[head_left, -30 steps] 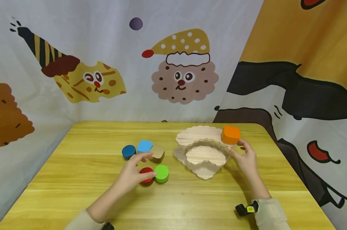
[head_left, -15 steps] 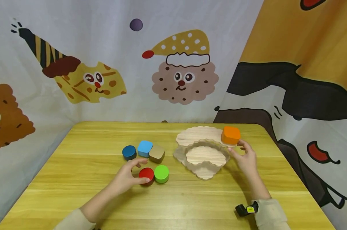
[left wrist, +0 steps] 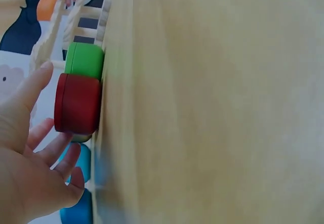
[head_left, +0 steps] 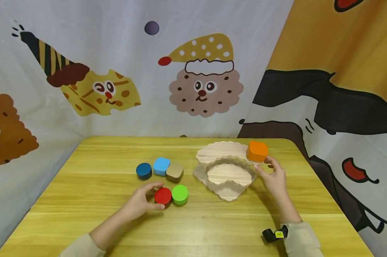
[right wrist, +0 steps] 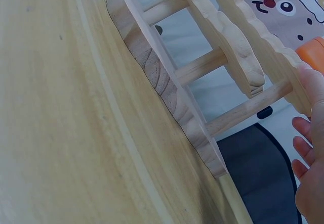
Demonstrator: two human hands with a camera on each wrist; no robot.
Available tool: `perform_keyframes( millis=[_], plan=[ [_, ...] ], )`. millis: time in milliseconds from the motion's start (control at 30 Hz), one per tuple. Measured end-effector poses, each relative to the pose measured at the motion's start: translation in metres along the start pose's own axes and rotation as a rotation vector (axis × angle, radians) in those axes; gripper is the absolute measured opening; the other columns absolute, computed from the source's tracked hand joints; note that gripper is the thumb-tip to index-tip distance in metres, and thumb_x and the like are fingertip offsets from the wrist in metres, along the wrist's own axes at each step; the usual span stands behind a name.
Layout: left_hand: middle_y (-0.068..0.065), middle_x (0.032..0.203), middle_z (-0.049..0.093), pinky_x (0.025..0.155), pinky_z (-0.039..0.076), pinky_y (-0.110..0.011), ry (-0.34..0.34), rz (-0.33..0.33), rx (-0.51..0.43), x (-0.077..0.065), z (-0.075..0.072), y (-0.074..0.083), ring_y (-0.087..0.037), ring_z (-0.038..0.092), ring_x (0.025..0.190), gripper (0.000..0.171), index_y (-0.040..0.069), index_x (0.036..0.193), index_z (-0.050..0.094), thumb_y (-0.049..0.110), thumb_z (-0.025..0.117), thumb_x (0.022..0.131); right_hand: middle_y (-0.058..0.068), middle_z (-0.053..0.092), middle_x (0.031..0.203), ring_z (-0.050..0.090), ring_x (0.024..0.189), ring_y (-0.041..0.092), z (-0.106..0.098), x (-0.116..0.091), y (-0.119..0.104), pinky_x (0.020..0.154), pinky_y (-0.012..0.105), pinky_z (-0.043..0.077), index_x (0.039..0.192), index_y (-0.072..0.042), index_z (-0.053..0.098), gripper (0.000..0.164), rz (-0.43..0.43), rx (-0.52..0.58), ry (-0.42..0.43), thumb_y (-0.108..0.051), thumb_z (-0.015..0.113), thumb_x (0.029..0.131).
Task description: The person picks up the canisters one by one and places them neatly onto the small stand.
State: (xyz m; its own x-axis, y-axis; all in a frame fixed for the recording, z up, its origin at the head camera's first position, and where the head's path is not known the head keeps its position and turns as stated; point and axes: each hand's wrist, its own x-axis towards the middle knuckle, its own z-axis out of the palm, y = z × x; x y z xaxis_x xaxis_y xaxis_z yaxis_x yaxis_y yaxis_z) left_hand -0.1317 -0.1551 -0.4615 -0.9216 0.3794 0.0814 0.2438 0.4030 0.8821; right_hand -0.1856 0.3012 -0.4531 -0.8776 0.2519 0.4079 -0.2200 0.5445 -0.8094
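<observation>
Left hand (head_left: 140,203) nearer | red block (head_left: 163,196) just rightward, between spread thumb (left wrist: 36,85) and fingers (left wrist: 55,148) | we see nothing gripped

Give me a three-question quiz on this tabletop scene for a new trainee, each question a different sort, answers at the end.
1. Which block sits on the top tier of the wooden stand?
2. How many blocks stand directly on the table?
3. True or false: the left hand has its thumb on one side of the red block and its fingers on the other.

Key
1. The orange block.
2. Five: the red block, green block, tan block, light blue block and dark blue block.
3. True.
</observation>
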Motion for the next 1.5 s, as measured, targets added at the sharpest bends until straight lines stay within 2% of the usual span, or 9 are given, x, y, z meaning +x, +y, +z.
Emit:
perform_keyframes(
  millis=[200, 467, 767, 1000, 1267, 1500],
  plan=[
    [-0.007, 0.113, 0.062, 0.094, 0.039, -0.053, 0.004, -0.005, -0.002, 0.0, 0.003, -0.006, -0.027, 0.056, 0.103, 0.07, -0.002, 0.129, 0.055, 0.019, 0.087, 0.07, 0.016, 0.058, 0.109, 0.047, 0.098, 0.017, -0.001, 0.001, 0.0, 0.088, 0.036, 0.034, 0.122, 0.006, 0.057, 0.048, -0.003, 0.001, 0.001, -0.011, 0.077, 0.082],
    [-0.007, 0.115, 0.063, 0.098, 0.038, -0.051, 0.003, -0.002, -0.006, 0.001, 0.004, -0.011, -0.028, 0.055, 0.109, 0.068, -0.001, 0.128, 0.056, 0.019, 0.086, 0.071, 0.019, 0.057, 0.114, 0.046, 0.104, 0.033, -0.001, -0.001, -0.002, 0.09, 0.046, 0.033, 0.124, 0.006, 0.055, 0.051, 0.036, 0.016, -0.018, -0.015, 0.077, 0.083],
    [-0.007, 0.114, 0.063, 0.095, 0.039, -0.051, 0.012, -0.018, -0.007, 0.001, 0.005, -0.011, -0.028, 0.055, 0.107, 0.064, 0.0, 0.127, 0.058, 0.018, 0.085, 0.072, 0.017, 0.058, 0.111, 0.047, 0.099, 0.019, 0.0, 0.0, -0.002, 0.09, 0.042, 0.034, 0.123, 0.006, 0.056, 0.05, 0.02, 0.018, 0.001, -0.012, 0.077, 0.082],
    [-0.007, 0.108, 0.063, 0.086, 0.045, -0.046, 0.028, -0.034, -0.012, 0.002, 0.003, -0.008, -0.025, 0.057, 0.098, 0.062, -0.001, 0.126, 0.058, 0.015, 0.085, 0.072, 0.017, 0.058, 0.111, 0.047, 0.102, 0.03, 0.0, 0.0, -0.001, 0.09, 0.043, 0.034, 0.124, 0.007, 0.056, 0.05, 0.007, 0.021, -0.002, -0.011, 0.077, 0.082],
    [-0.006, 0.105, 0.063, 0.076, 0.046, -0.041, 0.087, -0.029, -0.007, 0.002, -0.001, -0.001, -0.023, 0.056, 0.089, 0.06, 0.001, 0.123, 0.06, 0.014, 0.086, 0.071, 0.017, 0.058, 0.113, 0.046, 0.099, 0.021, 0.0, 0.0, -0.001, 0.088, 0.043, 0.034, 0.124, 0.006, 0.055, 0.051, -0.003, 0.011, -0.005, -0.012, 0.077, 0.082],
    [-0.002, 0.107, 0.063, 0.074, 0.042, -0.038, 0.119, -0.019, 0.024, 0.003, -0.005, 0.008, -0.021, 0.053, 0.091, 0.061, 0.002, 0.124, 0.061, 0.016, 0.086, 0.07, 0.019, 0.058, 0.115, 0.047, 0.103, 0.033, -0.001, -0.001, -0.002, 0.089, 0.044, 0.033, 0.125, 0.007, 0.054, 0.052, 0.004, 0.024, -0.012, -0.012, 0.077, 0.082]
  ],
)
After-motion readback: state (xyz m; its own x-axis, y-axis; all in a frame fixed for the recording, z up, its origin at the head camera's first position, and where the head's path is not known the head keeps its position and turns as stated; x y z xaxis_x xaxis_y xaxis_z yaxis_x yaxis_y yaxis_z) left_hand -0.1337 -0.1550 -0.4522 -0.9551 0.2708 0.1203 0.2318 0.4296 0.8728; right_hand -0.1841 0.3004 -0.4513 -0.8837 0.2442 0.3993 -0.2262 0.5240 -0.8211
